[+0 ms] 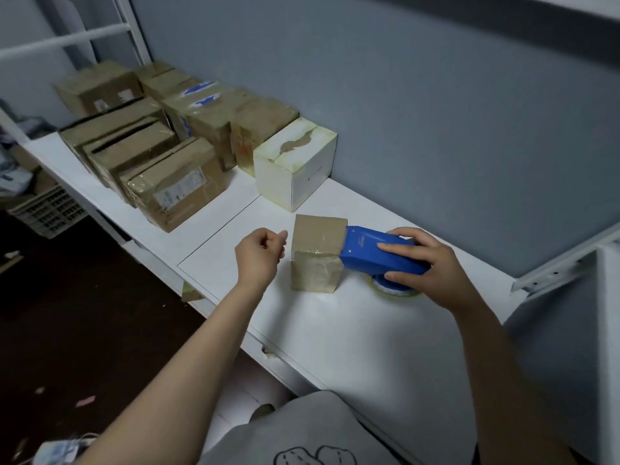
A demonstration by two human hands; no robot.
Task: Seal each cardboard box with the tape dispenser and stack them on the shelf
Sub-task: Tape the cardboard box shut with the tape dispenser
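The long white table [335, 330] runs along the grey wall in front of me. At its far left end sits a cluster of taped brown cardboard boxes [151, 156], packed side by side, and at the near end of that cluster stands a white cardboard box with a torn top [295, 162].

Closer to me, apart from that group, a small upright brown cardboard box [317, 253] stands on the table between my two hands. The blue plastic tape dispenser [375, 253] lies with its front edge against the box's top right edge, and its roll of clear tape [396, 290] hangs low by the table.

My right hand [432, 266] grips the dispenser from the right, fingers laid over its top and thumb underneath. My left hand [260, 255] hovers just left of the small box, fingers loosely curled and holding nothing, not quite touching the cardboard.
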